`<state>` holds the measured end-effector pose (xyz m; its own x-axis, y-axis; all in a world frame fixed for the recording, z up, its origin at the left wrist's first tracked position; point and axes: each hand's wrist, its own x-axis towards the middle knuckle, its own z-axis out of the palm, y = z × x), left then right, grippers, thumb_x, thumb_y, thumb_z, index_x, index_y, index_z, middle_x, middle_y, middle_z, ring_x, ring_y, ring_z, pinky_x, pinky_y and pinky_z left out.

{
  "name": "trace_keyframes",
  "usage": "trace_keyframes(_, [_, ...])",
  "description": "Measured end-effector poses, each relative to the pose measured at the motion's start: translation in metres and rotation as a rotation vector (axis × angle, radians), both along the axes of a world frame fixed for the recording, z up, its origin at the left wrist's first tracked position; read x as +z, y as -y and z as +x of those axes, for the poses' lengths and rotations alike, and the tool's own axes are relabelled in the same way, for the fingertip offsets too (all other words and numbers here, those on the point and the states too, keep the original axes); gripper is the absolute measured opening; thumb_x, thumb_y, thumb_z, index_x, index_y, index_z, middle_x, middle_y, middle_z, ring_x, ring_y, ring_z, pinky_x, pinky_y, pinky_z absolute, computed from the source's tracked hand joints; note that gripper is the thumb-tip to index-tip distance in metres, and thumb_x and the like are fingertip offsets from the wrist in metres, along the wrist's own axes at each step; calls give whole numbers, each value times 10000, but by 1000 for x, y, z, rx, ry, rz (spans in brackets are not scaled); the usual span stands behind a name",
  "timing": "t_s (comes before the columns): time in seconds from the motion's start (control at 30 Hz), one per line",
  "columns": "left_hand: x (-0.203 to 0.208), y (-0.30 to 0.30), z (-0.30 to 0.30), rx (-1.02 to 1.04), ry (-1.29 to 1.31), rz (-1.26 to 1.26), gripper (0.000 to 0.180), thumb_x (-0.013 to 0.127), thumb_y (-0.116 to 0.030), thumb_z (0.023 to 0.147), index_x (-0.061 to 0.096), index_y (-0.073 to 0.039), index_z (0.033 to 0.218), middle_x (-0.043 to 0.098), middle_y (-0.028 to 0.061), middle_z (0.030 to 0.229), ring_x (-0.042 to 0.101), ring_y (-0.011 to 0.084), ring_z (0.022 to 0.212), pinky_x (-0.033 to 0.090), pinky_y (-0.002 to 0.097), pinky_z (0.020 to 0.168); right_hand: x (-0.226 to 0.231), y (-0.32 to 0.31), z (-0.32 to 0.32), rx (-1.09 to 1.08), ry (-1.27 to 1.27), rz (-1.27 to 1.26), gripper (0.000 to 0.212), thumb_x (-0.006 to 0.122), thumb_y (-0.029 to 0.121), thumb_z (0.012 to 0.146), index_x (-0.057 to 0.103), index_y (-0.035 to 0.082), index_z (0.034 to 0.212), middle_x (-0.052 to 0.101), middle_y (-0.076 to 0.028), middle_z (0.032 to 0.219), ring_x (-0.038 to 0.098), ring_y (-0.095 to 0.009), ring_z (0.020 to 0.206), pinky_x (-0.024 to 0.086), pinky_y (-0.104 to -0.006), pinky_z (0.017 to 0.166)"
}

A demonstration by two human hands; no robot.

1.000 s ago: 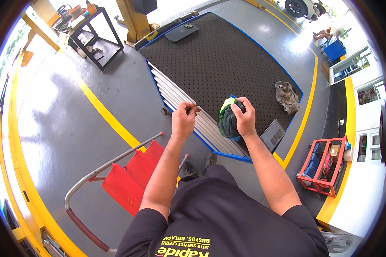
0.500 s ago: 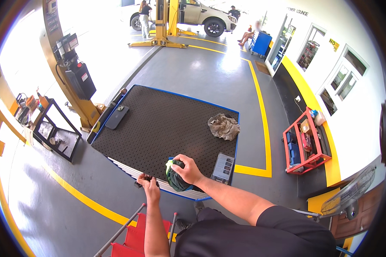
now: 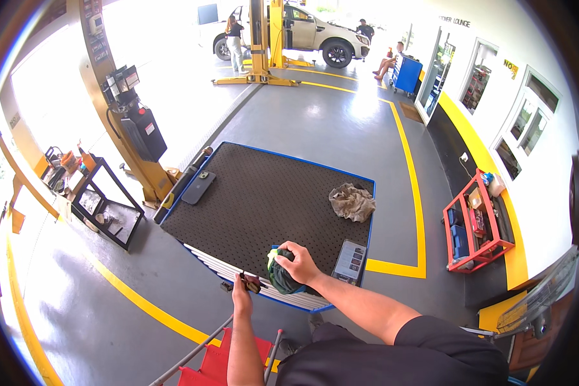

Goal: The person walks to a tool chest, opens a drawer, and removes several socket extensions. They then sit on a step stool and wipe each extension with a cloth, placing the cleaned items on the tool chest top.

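The right hand (image 3: 297, 264) wraps its fingers around a dark green bundle (image 3: 282, 279) at the near edge of a tool chest (image 3: 257, 199); the left hand (image 3: 241, 302) pinches a small dark thing (image 3: 252, 283) nearby. A red cart (image 3: 481, 258) holds a blue case (image 3: 457, 238) and a brown box (image 3: 476, 199).

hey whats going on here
A person stands at a blue-edged cabinet. The right hand grips a dark green and yellow bundle near the front edge; the left hand holds a small dark item, too unclear to identify. A phone, a crumpled cloth and a flat case lie on the black top.
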<state>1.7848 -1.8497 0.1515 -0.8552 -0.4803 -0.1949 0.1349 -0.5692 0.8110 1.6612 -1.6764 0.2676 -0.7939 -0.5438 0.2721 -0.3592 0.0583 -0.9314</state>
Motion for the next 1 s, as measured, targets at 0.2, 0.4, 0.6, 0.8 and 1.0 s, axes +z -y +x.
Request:
trace_keyframes(0.2, [9, 3, 0, 25, -63, 395, 318, 465, -312, 1048, 461, -95, 815, 423, 29, 682, 440, 210, 654, 448, 403, 730, 0, -1, -1, 8, 17, -38, 218, 661, 185, 888, 618, -10, 977, 665, -96, 887, 625, -144, 839, 506, -294, 779])
trace_keyframes(0.4, [31, 19, 8, 3, 352, -961, 162, 555, -202, 984, 508, -61, 919, 562, 93, 743, 571, 300, 714, 463, 439, 690, 1, 0, -3, -4, -33, -38, 202, 661, 156, 885, 607, -23, 961, 655, -119, 887, 631, -174, 851, 503, -316, 788])
trace_keyframes(0.6, [63, 21, 15, 88, 410, -1929, 92, 607, -195, 914, 593, -104, 903, 609, 75, 812, 621, 280, 847, 468, 430, 741, 2, 3, 0, -23, -75, 16, 181, 671, 135, 859, 614, -26, 918, 643, -140, 866, 633, -212, 816, 502, -337, 755])
trace_keyframes(0.8, [58, 20, 23, 63, 426, -1597, 139, 609, -219, 932, 572, -85, 931, 636, 121, 817, 649, 350, 778, 512, 482, 691, -9, 3, -1, -8, 20, -33, 144, 650, 129, 893, 616, -8, 921, 646, -60, 831, 587, -117, 787, 489, -282, 734])
trace_keyframes(1.0, [11, 15, 67, 190, 536, -1223, 162, 579, -213, 963, 577, -77, 1052, 623, 126, 780, 647, 330, 713, 526, 443, 632, -6, 5, 0, 24, 57, -32, 114, 634, 108, 903, 605, 0, 927, 633, -40, 841, 564, -104, 792, 480, -272, 742])
